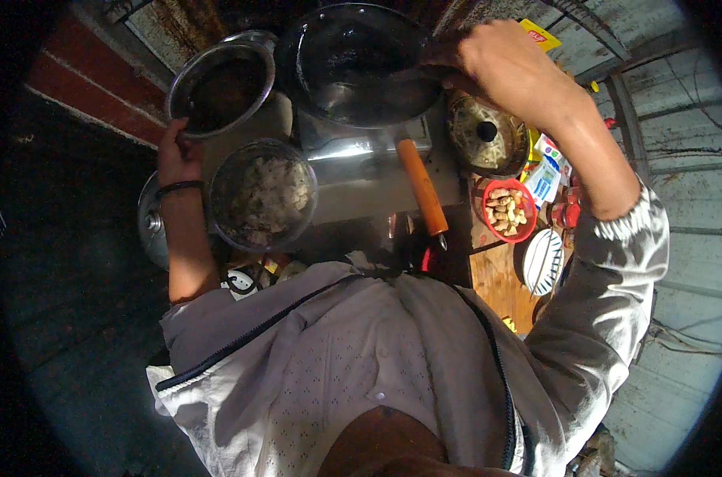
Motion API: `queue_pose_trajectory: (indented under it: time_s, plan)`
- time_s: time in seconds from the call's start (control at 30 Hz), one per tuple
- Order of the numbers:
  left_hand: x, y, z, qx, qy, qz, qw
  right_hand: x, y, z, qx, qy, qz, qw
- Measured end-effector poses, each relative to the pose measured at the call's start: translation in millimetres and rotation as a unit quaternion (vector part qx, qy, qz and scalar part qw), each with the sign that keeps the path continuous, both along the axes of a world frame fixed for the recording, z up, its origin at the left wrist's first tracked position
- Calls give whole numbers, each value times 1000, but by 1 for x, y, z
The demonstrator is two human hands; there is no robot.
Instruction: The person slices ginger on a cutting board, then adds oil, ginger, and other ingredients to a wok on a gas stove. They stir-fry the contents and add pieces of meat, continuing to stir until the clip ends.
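My left hand (pixel 179 152) grips the near rim of a metal pot (pixel 176 101) that is tilted, its inside dark. To its right a large black wok (pixel 361 110) sits on the stove, with a dark sheen inside. My right hand (pixel 504 59) is closed around a dark handle (pixel 444 68) at the wok's right side; whether it belongs to the wok or to a utensil in it, I cannot tell. Below the pot stands a clear bowl (pixel 215 217) of pale, lumpy food (pixel 274 197). An orange handle (pixel 422 188) of a utensil points toward me.
A round, worn lid with a black knob (pixel 486 131) is right of the stove. Near it are a red bowl (pixel 534 214) of ginger-like pieces, packets (pixel 543 182), red-lidded jars (pixel 564 214) and a striped dish (pixel 543 262). A metal lid (pixel 152 222) lies left, partly behind my forearm.
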State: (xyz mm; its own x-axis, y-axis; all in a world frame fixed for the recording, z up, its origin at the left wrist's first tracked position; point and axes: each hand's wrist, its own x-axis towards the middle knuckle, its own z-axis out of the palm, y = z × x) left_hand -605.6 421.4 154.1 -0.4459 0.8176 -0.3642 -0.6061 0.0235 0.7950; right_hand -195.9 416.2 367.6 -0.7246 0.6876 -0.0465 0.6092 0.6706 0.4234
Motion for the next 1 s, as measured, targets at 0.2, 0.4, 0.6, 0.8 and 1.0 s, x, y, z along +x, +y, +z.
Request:
queue_pose_trajectory:
  time_s: [0.2, 0.4, 0.6, 0.8, 1.0]
  plan:
    - [0, 11, -4, -10, -21, -22, 999, 52, -10, -4, 68, -49, -73, 994]
    - [18, 12, 2, 14, -28, -30, 999, 74, 19, -51, 91, -31, -149, 984]
    - [16, 17, -7, 51, -16, -32, 998, 47, 26, -88, 39, 44, -211, 976]
    - [32, -1, 17, 32, -16, -61, 997, 55, -1, -92, 0, 121, -146, 982]
    - [39, 6, 17, 5, 7, -67, 998, 85, -43, -89, 22, 169, -163, 972]
